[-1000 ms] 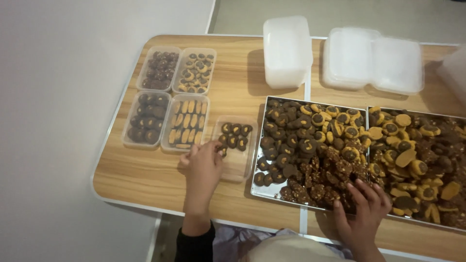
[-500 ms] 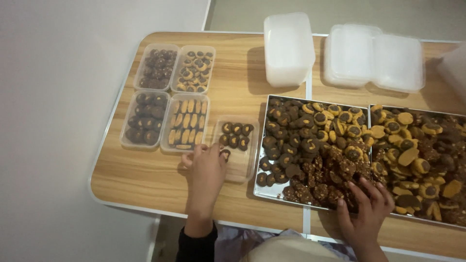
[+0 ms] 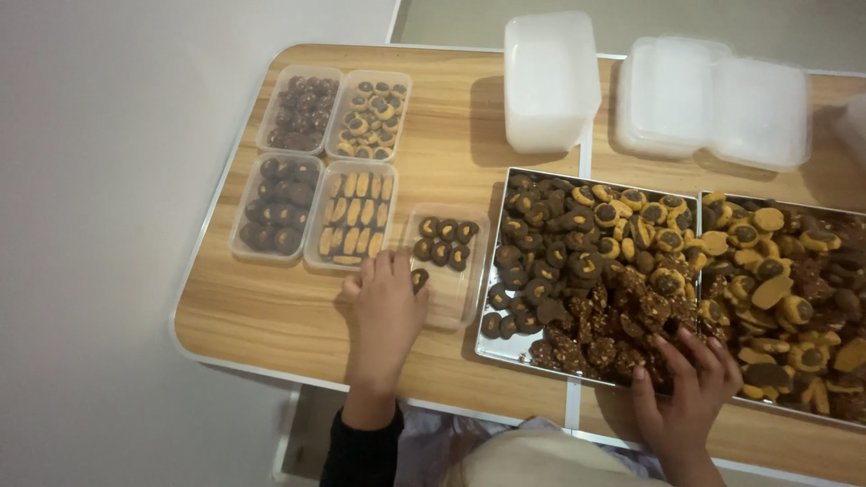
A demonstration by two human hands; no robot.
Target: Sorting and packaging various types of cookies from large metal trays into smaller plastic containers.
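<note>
The right hand (image 3: 686,397) covers the cookies beneath it at the tray's (image 3: 505,347) 6 o'clock edge. The second tray (image 3: 722,200) and a lid (image 3: 852,122) at 3 o'clock are cut off by the frame. The left hand (image 3: 386,311) hides the container's (image 3: 451,307) near-left corner.

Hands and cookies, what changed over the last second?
Left hand shifted slightly toward the part-filled container, a cookie at its fingertips. Right hand slid right along the tray edge. Filled containers and lids unmoved.

Left hand (image 3: 386,302) sets a dark cookie (image 3: 419,279) into a clear container (image 3: 465,293); right hand (image 3: 687,388) rests on the cookie tray (image 3: 505,347)
</note>
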